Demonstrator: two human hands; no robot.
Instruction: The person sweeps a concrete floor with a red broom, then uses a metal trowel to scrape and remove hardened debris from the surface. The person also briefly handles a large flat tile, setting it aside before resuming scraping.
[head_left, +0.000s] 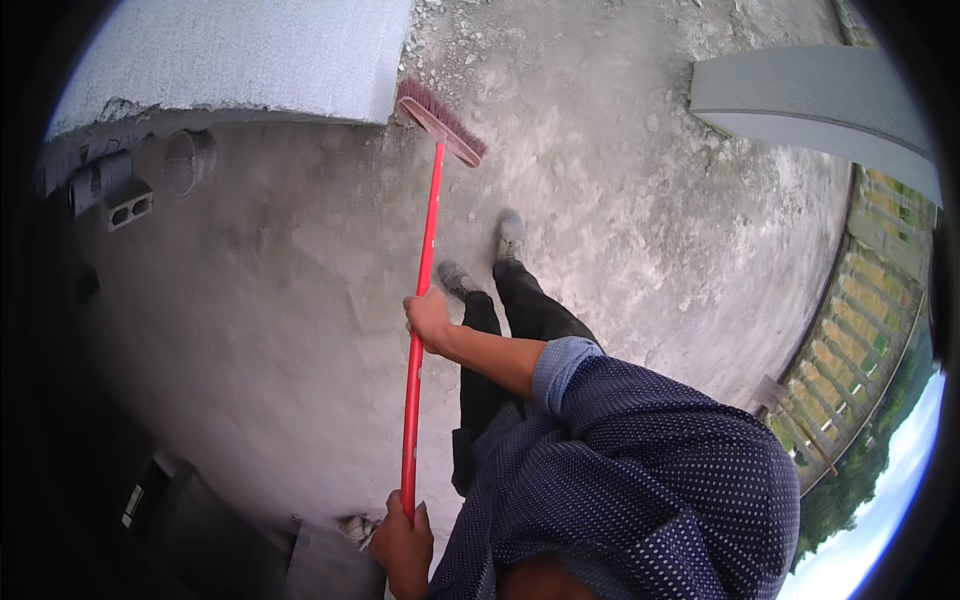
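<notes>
A push broom with a long red handle (427, 255) crosses the middle of the head view. Its pinkish head (442, 129), with dark reddish bristles, lies at the corner of a pale wall block, beside loose rubble (450, 52). My right hand (429, 319) is closed around the handle near its middle, palm side hidden. Lower down, my left hand (405, 536) grips the handle's end, thumb along it. Both my shoes (511, 229) stand on the dusty concrete floor (600, 210), to the right of the handle.
At upper left are a pale wall (247, 60), a hollow block (129, 207) and a round container (189, 161). A grey pillar (787, 94) rises at upper right. A balustrade (847, 330) runs along the right, a long-handled tool (806, 431) against it. Dark objects stand at lower left.
</notes>
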